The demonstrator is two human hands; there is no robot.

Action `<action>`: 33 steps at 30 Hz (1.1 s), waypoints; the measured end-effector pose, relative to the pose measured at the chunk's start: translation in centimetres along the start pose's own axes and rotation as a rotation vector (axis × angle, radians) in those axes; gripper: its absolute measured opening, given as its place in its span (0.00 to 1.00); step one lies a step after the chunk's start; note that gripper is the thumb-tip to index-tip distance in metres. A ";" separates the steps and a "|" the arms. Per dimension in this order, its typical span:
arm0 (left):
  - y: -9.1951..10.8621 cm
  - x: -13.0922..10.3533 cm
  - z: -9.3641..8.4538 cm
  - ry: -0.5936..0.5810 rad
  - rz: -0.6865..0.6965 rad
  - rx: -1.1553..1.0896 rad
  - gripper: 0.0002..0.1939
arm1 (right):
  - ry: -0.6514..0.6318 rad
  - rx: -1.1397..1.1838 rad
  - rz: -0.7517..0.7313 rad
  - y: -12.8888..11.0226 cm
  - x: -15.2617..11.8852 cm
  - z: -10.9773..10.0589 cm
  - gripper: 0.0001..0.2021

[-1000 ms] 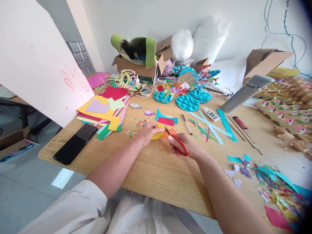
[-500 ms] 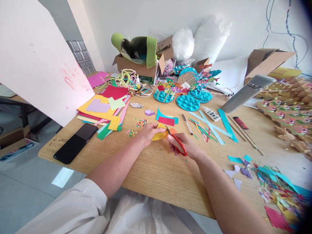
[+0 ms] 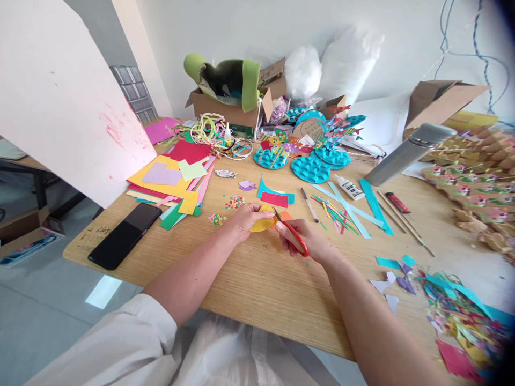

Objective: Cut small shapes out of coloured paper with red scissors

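My left hand pinches a small piece of yellow paper above the table. Red-handled scissors are gripped in my right hand, their blades at the right edge of the yellow paper. Behind the blades lies an orange paper piece, partly covered. Just beyond my hands are a red paper rectangle and a blue paper offcut. Small piles of paper dots lie by my left hand, and a purple paper fish shape is farther back.
Coloured paper sheets and a black phone lie left. Thin paper strips, a pen, a glue bottle and a grey flask are right. Blue egg-tray discs stand behind; paper scraps cover the near right.
Almost nothing differs. The yellow paper has tilted slightly between my fingers, while both hands stay in nearly the same place.
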State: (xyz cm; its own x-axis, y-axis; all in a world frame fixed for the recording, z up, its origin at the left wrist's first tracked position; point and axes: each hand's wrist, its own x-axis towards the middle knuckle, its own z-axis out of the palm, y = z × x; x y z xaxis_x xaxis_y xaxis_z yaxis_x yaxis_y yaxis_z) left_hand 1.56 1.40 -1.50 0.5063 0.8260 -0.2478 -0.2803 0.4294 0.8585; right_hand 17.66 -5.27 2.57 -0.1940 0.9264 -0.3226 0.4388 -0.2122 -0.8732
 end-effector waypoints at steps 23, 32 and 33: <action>0.3 -0.1 0.2 0.020 -0.014 0.011 0.13 | 0.007 0.009 0.003 0.4 0.1 0.0 0.27; 0.1 0.1 -0.1 -0.014 -0.023 0.018 0.13 | 0.010 0.009 0.016 0.4 0.1 -0.1 0.26; 0.1 0.1 -0.1 -0.024 -0.021 0.025 0.13 | 0.012 0.008 0.018 0.4 0.0 -0.1 0.26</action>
State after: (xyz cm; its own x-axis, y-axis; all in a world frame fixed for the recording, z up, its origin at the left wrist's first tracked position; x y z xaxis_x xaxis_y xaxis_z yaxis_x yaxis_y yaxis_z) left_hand 1.48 1.55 -1.49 0.5311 0.8079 -0.2554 -0.2493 0.4370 0.8642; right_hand 17.96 -5.27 2.26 -0.1756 0.9259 -0.3345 0.4356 -0.2316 -0.8698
